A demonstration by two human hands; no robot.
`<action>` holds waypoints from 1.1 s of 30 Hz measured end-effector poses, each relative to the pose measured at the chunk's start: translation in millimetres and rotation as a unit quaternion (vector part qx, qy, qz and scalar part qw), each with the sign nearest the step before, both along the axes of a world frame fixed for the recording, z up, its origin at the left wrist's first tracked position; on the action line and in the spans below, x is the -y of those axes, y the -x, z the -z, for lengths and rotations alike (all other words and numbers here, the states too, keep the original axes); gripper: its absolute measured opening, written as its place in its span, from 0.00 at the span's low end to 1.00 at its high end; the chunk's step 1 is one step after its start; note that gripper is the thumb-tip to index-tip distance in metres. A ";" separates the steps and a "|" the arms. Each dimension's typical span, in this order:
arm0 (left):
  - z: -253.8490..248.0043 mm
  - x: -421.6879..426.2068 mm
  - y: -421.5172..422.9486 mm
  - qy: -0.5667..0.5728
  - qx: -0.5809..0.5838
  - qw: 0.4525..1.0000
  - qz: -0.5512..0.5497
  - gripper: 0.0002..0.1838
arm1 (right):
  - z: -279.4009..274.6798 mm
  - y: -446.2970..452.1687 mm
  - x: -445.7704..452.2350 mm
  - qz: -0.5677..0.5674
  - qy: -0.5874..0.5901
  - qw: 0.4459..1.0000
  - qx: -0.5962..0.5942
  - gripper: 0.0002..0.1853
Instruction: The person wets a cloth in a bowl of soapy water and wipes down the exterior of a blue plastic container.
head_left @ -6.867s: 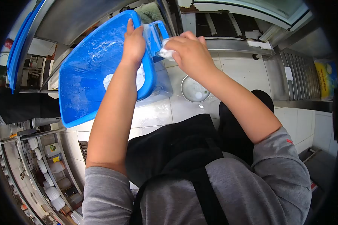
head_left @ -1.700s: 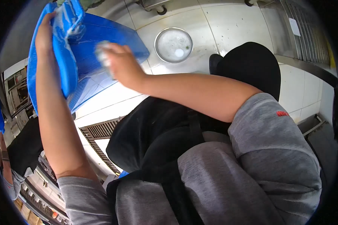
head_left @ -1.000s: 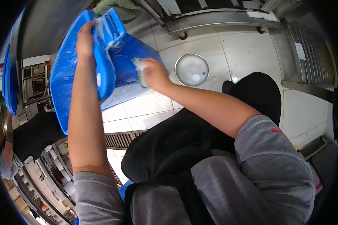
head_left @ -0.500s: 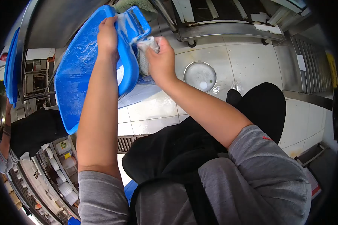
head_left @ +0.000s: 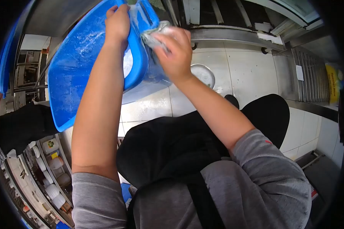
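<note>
A large blue plastic tub (head_left: 78,61) is tilted up in front of me, its inside streaked with whitish suds or wet marks. My left hand (head_left: 117,23) is closed over the tub's upper rim, some fingers hidden behind it. In my right hand (head_left: 175,51), slightly blurred, is a wet greyish-white cloth (head_left: 155,35). The cloth presses against the outside of the tub, beside its blue loop handle (head_left: 150,16). White suds lie on the surface around that handle.
On the wet tiled floor sits a round metal dish or drain cover (head_left: 203,75), partly behind my right wrist. A low steel frame on wheels (head_left: 233,35) stands beyond. At left are another person in black (head_left: 25,124) and shelves of white containers (head_left: 51,181).
My right hand with the cloth has moved up and right, along the handle side. Tub and left hand sit slightly higher in view, which has shifted too.
</note>
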State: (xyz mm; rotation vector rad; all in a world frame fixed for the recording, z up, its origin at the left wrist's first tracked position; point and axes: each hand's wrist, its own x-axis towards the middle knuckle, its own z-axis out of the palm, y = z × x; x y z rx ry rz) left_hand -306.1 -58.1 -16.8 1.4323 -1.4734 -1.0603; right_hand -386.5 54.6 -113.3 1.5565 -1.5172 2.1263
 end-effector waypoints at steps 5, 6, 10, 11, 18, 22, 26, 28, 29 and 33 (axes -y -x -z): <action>6.8 8.6 -5.7 0.009 0.027 1.000 0.001 0.23 | 5.2 -4.4 12.6 0.024 0.031 0.999 -0.020 0.18; 6.8 11.6 -5.5 0.009 0.029 1.000 0.004 0.23 | 2.8 -5.1 12.6 0.026 0.031 0.999 -0.018 0.18; 9.4 10.3 0.1 -0.054 -0.034 0.998 0.002 0.19 | -22.2 -3.3 16.1 -0.043 0.006 0.986 0.158 0.15; 6.0 7.5 3.1 -0.057 -0.055 0.997 -0.020 0.18 | -25.7 -2.3 19.0 -0.100 0.020 0.961 0.259 0.15; -4.2 -15.1 4.8 -0.048 -0.117 0.992 0.006 0.22 | -34.5 4.3 13.8 -0.144 -0.003 0.987 0.073 0.17; -3.8 -27.1 -10.6 -0.089 -0.140 0.985 0.040 0.26 | -36.9 10.4 17.8 -0.138 -0.025 0.989 0.042 0.15; -8.7 -38.9 -17.9 -0.142 -0.109 0.982 0.057 0.26 | -46.2 31.6 71.0 -0.112 -0.139 0.984 -0.016 0.15; -0.7 -30.0 -23.4 -0.141 -0.111 0.980 0.090 0.28 | -51.2 32.9 69.7 -0.115 -0.180 0.977 0.004 0.14; 4.7 -24.9 -27.7 -0.139 -0.117 0.978 0.098 0.28 | -49.9 26.7 53.7 -0.121 -0.169 0.978 0.019 0.14; 1.4 -25.5 -30.9 -0.107 -0.101 0.982 0.121 0.33 | -43.5 6.7 -4.8 -0.109 -0.018 0.994 0.018 0.09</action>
